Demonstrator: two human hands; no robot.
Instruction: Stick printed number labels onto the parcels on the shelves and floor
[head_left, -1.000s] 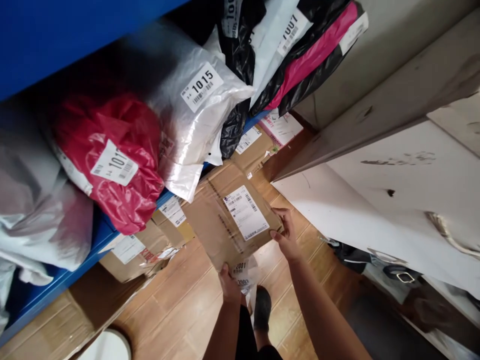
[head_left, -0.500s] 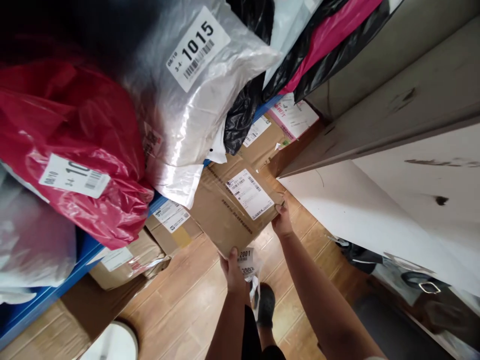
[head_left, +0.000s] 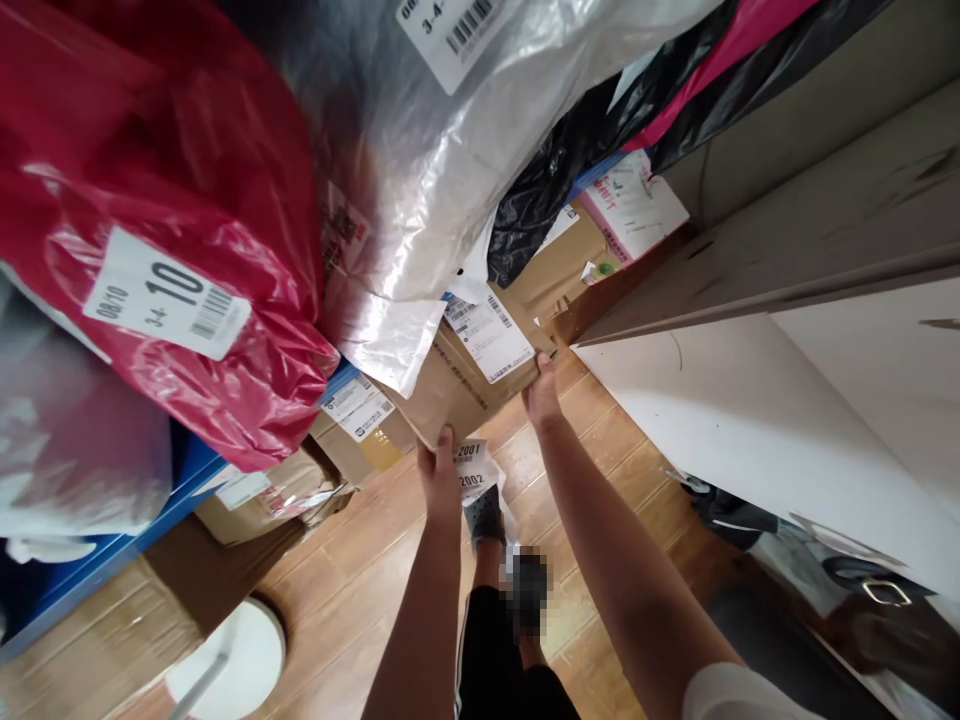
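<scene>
Flat cardboard box held by two corners, half tucked under the bags.

The left hand (head_left: 439, 465) pinches the near corner of the cardboard box (head_left: 457, 385), thumb on top; the right hand (head_left: 541, 392) grips the right-hand corner, its fingers beneath mostly hidden. Two spread corners probably keep the stiff, creased board level. The box lies just below the edge of the blue shelf (head_left: 161, 520), its printed label (head_left: 491, 338) facing up, part of it covered by the glossy, wrinkled silver-white bag (head_left: 435, 200). Beside that bulges a crumpled red plastic bag (head_left: 247, 190). Limp 2001 and 2002 stickers (head_left: 480, 465) hang near the left grip; whether it pinches them too, I cannot tell.
</scene>
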